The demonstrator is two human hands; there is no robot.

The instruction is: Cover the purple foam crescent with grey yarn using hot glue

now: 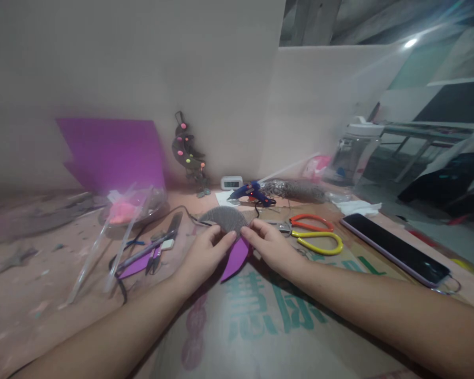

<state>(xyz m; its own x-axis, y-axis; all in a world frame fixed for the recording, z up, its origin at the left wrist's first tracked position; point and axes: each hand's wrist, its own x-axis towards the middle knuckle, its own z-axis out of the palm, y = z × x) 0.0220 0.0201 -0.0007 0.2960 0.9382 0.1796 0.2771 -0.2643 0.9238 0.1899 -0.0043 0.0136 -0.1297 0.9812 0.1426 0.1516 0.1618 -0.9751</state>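
Between my hands is a grey rounded piece (224, 215) with a fine ribbed surface, like wound thread. A purple pointed piece of sheet (236, 259) hangs below it, toward me. My left hand (211, 247) pinches the lower left edge of the grey piece, thumb on top. My right hand (269, 243) pinches near its lower right edge, where the purple sheet meets it. Fingertips underneath are hidden. Just beyond lies a blue glue gun (253, 193). Scissors with one red and one yellow handle (318, 242) lie right of my right hand.
A phone (395, 248) lies at the right, below a clear jug (357, 150). On the left are a clear bowl (158, 202) with pink material, glue sticks (89, 263) and a utility knife (174, 226). Purple sheets (118, 152) and a decorated moon (181, 147) stand against the wall.
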